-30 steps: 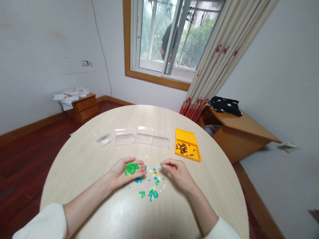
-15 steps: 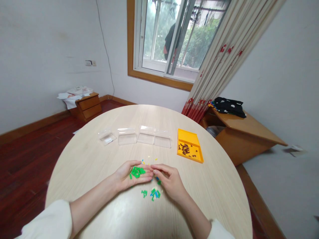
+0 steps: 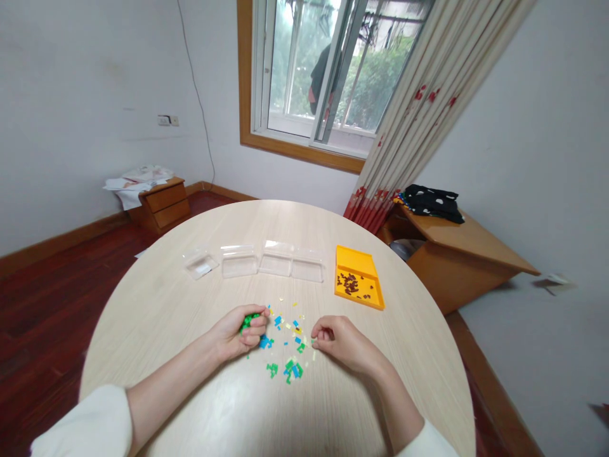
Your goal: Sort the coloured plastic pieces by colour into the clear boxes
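My left hand [image 3: 245,332] is curled around a heap of small green plastic pieces [image 3: 248,322], which show between the fingers and palm. My right hand [image 3: 337,339] is at the right of the scattered pieces, thumb and fingertips pinched together low over the table. Whatever sits in that pinch is too small to make out. Between the hands lie loose blue pieces [image 3: 278,322], yellow pieces [image 3: 297,330] and pale ones. Closer to me are a small cluster of green pieces [image 3: 272,369] and a mixed green and blue pile [image 3: 293,370].
Several clear plastic boxes [image 3: 239,263] with raised lids stand in a row across the round table [image 3: 214,406]. An open yellow case [image 3: 360,303] at the right holds dark brown pieces [image 3: 351,284]. Beyond the table are a small drawer cabinet [image 3: 166,203] and a tilted wooden cabinet [image 3: 469,247].
My left hand has closed over the green pieces that lay on its open palm. The right hand has moved away from it to the right and down, uncovering the scattered pieces.
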Action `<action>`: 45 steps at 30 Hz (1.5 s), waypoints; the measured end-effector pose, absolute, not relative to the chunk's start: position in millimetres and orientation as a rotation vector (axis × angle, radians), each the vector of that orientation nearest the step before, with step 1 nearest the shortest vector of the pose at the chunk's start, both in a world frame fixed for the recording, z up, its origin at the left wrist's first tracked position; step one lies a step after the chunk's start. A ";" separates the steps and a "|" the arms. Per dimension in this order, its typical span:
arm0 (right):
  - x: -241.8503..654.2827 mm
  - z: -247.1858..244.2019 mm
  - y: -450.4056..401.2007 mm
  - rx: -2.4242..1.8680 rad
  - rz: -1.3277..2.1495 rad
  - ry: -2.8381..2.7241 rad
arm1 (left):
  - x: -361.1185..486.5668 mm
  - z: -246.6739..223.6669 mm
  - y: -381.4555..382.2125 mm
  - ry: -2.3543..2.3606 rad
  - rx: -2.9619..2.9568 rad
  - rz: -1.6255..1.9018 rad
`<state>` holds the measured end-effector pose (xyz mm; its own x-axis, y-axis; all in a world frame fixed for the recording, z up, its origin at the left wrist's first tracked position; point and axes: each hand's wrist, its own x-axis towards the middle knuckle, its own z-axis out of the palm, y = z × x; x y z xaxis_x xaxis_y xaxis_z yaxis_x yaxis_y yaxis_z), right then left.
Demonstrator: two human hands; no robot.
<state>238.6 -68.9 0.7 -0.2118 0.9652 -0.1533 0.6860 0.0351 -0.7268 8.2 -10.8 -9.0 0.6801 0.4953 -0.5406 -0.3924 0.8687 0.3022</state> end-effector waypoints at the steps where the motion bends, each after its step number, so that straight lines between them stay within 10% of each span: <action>1: 238.3 0.8 -68.8 -1.677 0.986 -1.952 | 8.2 -9.1 -11.0 0.651 0.168 0.498; 18: 224.0 -7.0 -60.5 -1.282 1.371 -1.245 | 9.7 -2.4 -14.1 0.709 0.126 0.521; 45: 173.8 -2.3 -75.4 -1.260 0.945 -1.427 | 11.7 -7.3 -22.2 0.651 0.276 0.440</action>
